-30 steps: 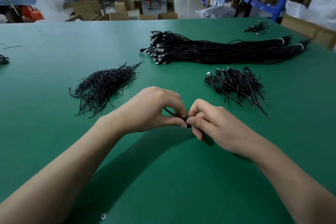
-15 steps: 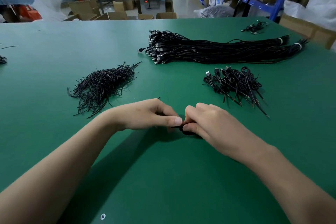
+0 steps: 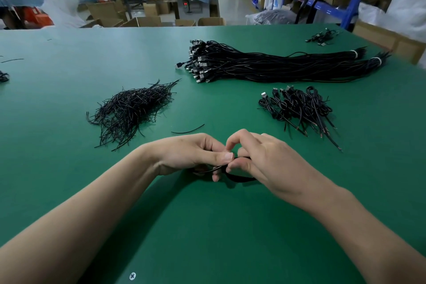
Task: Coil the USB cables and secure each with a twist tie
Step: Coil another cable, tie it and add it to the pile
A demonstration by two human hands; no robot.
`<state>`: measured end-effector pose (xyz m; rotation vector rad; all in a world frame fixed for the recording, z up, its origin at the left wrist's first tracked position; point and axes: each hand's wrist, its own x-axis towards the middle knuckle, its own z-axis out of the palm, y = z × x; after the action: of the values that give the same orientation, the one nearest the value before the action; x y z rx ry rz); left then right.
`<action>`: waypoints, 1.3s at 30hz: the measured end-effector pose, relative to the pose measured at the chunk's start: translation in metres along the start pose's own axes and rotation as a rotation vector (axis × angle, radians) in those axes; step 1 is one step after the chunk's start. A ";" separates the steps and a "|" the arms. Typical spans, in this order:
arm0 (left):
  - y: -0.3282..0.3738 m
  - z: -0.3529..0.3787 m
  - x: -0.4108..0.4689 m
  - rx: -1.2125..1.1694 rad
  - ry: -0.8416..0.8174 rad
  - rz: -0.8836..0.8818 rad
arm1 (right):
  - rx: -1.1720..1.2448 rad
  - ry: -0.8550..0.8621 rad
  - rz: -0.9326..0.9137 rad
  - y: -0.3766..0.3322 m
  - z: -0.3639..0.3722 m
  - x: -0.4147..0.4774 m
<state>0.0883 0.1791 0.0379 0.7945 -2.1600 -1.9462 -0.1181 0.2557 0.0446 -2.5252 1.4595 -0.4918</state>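
From the head camera, both hands meet just below the middle of the frame, low over the green table (image 3: 69, 64). The left hand (image 3: 191, 154) has its fingers curled and its thumb pressed down, pinching the coiled cable (image 3: 239, 177). A thin dark strand pokes out beneath its fingers (tie or cable end, I cannot tell which). The right hand (image 3: 267, 159) pinches the same black coil from the other side, forefinger arched and thumb tucked under. Part of the loop shows below its fingers, close to the tabletop.

One loose twist tie (image 3: 187, 131) lies just above the left hand. Left of centre sits the pile of twist ties (image 3: 131, 108). Right of centre lies the heap of tied cables (image 3: 297, 106), and above it stretches the long bundle of straight USB cables (image 3: 276, 67).
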 end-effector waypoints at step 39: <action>-0.006 0.059 0.022 0.423 0.919 0.413 | 1.263 0.344 0.481 0.013 0.018 0.012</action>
<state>0.0461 0.2211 0.0176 0.9403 -1.8984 -0.6930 -0.1168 0.2387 0.0263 -1.1088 1.1564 -1.2612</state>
